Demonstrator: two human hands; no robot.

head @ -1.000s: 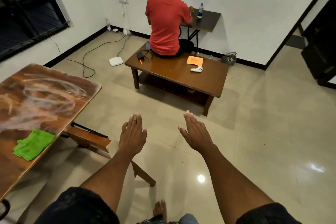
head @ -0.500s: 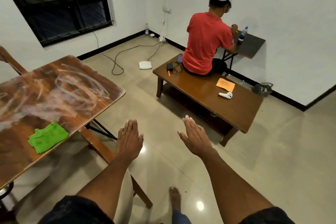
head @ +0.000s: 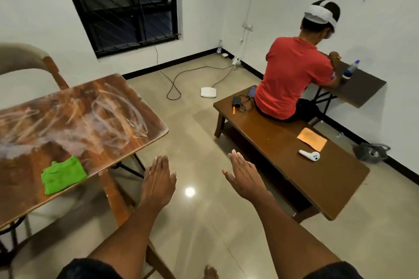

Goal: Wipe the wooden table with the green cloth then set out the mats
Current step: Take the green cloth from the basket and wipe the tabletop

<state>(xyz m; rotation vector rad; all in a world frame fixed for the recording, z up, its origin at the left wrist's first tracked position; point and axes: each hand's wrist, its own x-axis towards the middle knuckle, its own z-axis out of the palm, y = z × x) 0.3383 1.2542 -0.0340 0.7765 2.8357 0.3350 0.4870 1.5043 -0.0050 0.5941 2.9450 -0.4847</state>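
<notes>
Basically nothing done yet, 0 of 2 steps

So here's where it stands. The wooden table (head: 74,120) on the left is streaked all over with whitish smears and swirls, so I'd say the wipe hasn't happened, or at least hasn't got anywhere. The green cloth (head: 63,174) is lying crumpled on the near edge of that table, close to the corner, and nobody's touching it.

Both hands are out in front over the floor, well apart from the table. The left hand (head: 158,180) is flat, palm down, fingers straight and close together, holding nothing. The right hand (head: 246,178) is the same deal: fingers straight, thumb sticking out a bit, nothing in it. The left one is the nearer of the 2 to the cloth, so my guess is that's the one that goes for it.

As for the mats, I can't spot any in this view. There's an orange sheet (head: 312,138) on the low table (head: 340,188) to the right, next to a white controller (head: 309,155), but I can't tell if that counts as a mat. Another person in a red shirt (head: 292,77) sits on that low table, facing the wall.

What's left: grab the cloth, wipe the whole top, then find the mats and lay them out
</notes>
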